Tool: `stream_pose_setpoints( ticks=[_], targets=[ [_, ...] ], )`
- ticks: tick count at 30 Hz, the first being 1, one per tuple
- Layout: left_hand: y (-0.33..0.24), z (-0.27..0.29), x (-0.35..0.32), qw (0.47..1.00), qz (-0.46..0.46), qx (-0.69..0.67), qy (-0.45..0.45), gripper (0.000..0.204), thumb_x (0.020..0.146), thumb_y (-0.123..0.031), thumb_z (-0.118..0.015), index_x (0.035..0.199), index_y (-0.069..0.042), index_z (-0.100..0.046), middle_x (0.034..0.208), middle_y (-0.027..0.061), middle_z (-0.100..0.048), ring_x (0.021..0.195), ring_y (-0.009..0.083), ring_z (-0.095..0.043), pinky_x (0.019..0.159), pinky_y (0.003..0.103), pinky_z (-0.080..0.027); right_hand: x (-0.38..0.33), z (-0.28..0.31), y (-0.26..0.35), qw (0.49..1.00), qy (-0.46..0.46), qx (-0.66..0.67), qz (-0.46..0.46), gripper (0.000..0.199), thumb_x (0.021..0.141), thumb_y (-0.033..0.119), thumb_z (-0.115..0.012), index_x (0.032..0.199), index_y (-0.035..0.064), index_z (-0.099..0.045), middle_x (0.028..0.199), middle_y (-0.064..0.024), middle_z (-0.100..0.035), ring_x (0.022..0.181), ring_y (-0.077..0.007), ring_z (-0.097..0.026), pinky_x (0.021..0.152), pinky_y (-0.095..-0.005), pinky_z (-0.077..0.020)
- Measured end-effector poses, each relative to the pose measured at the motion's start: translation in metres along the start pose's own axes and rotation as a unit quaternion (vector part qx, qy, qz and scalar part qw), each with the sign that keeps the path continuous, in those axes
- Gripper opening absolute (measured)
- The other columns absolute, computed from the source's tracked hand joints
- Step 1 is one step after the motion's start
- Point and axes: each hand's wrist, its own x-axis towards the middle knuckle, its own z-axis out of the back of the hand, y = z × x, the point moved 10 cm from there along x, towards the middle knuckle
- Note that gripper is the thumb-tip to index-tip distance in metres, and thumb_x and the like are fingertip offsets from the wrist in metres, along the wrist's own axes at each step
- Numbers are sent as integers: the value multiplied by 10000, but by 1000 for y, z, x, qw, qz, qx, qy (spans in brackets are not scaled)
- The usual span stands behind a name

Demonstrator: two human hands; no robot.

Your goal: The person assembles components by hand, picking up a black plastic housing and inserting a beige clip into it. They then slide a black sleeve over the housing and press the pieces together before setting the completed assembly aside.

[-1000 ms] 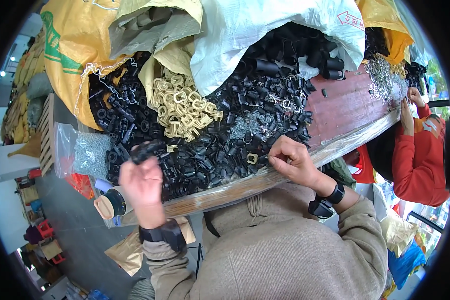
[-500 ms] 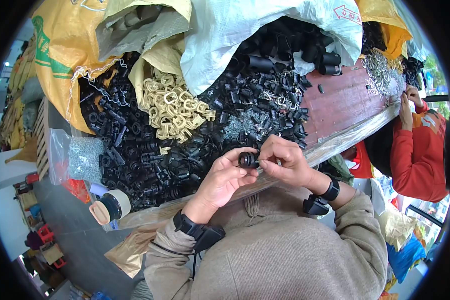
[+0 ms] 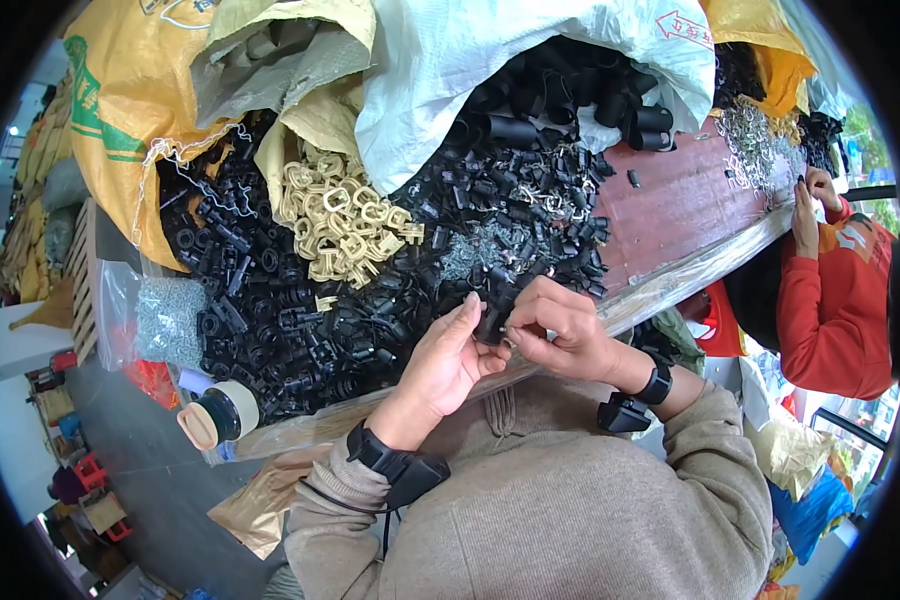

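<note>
Near the table's front edge, my left hand (image 3: 444, 366) holds a small black plastic part (image 3: 491, 324), its thumb raised along one side and fingers curled below. My right hand (image 3: 570, 336) meets it from the right. Its thumb and forefinger are pinched against the part's side, with a tiny light speck at their tips too small to name. Just beyond my hands lie a heap of small black fittings (image 3: 560, 215) and a patch of small silvery screws (image 3: 467, 254). Beige oval plastic frames (image 3: 355, 222) are piled to the left of these.
Black ring-shaped parts (image 3: 270, 300) cover the table's left side. A bag of screws (image 3: 170, 322) and a lidded jar (image 3: 232, 408) stand at the left edge. A white sack (image 3: 420, 90) spills black tubes (image 3: 515, 130). A co-worker in a red sleeve (image 3: 810, 330) works at right.
The black part has turned in my left hand: its round open end faced me before and now its side shows. My left thumb has lifted upright. My right hand stays pinched beside it.
</note>
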Motion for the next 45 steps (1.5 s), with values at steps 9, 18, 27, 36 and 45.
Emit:
stream_pose_setpoints(
  ticks=[9, 18, 27, 36, 45],
  targets=[
    [-13, 0, -6, 991, -71, 109, -35, 256, 871, -227, -477, 993, -4, -510, 884, 75, -573, 727, 157, -594, 635, 254, -516, 3, -4, 14, 988, 10, -120, 93, 151, 652, 2, -633, 779, 13, -552, 713, -70, -487, 562, -181, -485, 481, -273, -387],
    [-13, 8, -11, 983, -80, 164, -31, 341, 863, -173, -495, 1107, 62, -455, 958, 102, -558, 792, 152, -579, 718, 274, -503, 5, -22, 17, 961, 85, -231, 127, 197, 572, 63, -648, 739, 43, -544, 661, -45, -443, 537, -194, -462, 485, -305, -367],
    [-1, 4, -11, 970, -44, 237, -36, 322, 858, -139, -501, 1118, 47, -462, 998, 91, -551, 867, 152, -559, 773, 284, -478, 7, -27, 14, 956, 150, -246, 59, 144, 583, 90, -624, 609, 69, -484, 622, -55, -409, 496, -210, -432, 471, -318, -365],
    [-17, 3, 9, 989, -36, 140, 5, 252, 842, -128, -518, 1050, 13, -506, 1020, 127, -553, 912, 203, -562, 783, 289, -482, 26, -6, -9, 982, 120, -141, 40, 95, 644, 77, -623, 684, 37, -547, 661, -70, -460, 549, -241, -495, 490, -332, -395],
    [-37, 7, 20, 998, -57, 9, -7, 167, 833, -119, -527, 953, -6, -545, 986, 159, -575, 881, 219, -580, 770, 271, -489, 35, 72, -86, 873, -30, -484, -63, 170, 695, 98, -618, 842, 50, -547, 711, -94, -481, 605, -288, -518, 510, -364, -404]
  ],
)
